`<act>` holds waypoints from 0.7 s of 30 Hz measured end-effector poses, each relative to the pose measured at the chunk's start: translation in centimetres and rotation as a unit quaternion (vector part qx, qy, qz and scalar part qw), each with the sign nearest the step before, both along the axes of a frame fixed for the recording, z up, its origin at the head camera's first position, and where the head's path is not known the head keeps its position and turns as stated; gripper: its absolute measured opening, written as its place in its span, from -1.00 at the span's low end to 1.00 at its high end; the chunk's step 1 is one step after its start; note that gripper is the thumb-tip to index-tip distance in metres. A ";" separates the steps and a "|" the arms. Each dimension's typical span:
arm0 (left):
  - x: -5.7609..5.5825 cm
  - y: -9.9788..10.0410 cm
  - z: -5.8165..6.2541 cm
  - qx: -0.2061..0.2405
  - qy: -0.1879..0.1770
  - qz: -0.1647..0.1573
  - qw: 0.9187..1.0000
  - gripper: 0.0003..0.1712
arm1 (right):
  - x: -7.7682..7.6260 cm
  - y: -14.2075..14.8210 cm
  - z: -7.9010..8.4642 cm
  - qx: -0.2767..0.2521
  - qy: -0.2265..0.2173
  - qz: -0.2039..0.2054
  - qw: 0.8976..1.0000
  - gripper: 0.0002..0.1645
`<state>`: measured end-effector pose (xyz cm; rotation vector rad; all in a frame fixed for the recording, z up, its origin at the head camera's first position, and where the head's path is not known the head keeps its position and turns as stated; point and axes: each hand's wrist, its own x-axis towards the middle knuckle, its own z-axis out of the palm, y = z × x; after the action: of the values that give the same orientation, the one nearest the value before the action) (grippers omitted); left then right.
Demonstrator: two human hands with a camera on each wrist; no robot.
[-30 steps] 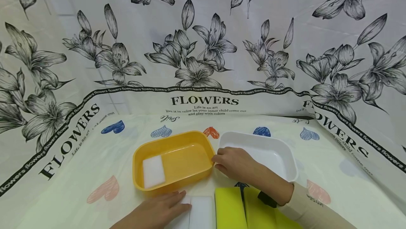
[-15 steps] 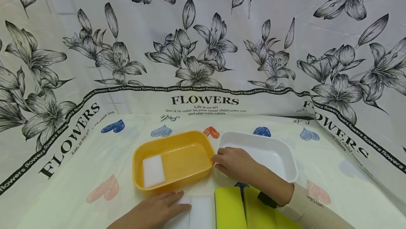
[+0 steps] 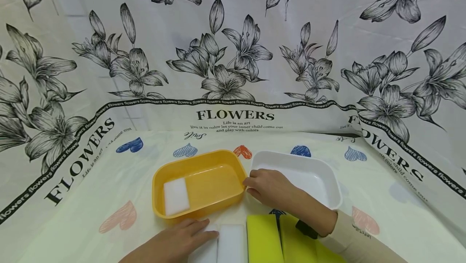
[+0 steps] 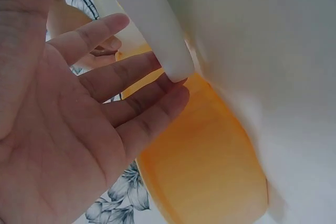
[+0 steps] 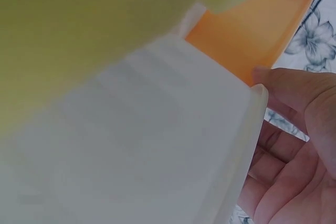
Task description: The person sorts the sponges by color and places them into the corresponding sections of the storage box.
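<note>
A yellow basin stands in the middle of the table with a white sponge block lying in its left end. Close in front, two more white sponge blocks lie side by side. My left hand is over the left one; in the left wrist view its fingers are fairly straight and touch the end of a white sponge block. My right hand rests where the basin meets a white basin. In the right wrist view its thumb touches the yellow basin, fingers loosely bent behind the white wall.
Several yellow-green sponge blocks lie right of the white ones, partly under my right forearm. A heart-printed cloth covers the table. Behind it hangs a flower-printed curtain.
My left hand has drawn back slightly to the left and toward me. The narrow gap between the two near white sponge blocks has widened a little. My right hand has stayed still.
</note>
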<state>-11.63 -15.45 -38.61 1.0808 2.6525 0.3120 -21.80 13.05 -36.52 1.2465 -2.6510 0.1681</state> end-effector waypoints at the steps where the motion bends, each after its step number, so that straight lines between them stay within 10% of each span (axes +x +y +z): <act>1: 0.0 0.0 0.1 0.001 0.002 0.000 1.000 -0.10 | 0.0 0.0 0.0 0.001 -0.001 0.000 1.000 -0.81; 21: 0.6 -1.3 1.4 0.063 0.096 -0.038 0.993 -0.17 | 0.1 0.0 0.0 -0.003 -0.009 -0.009 1.000 -0.80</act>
<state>-11.05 -16.75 -37.25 1.3099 2.7804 0.3838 -21.71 13.03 -36.51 1.2261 -2.6735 0.1839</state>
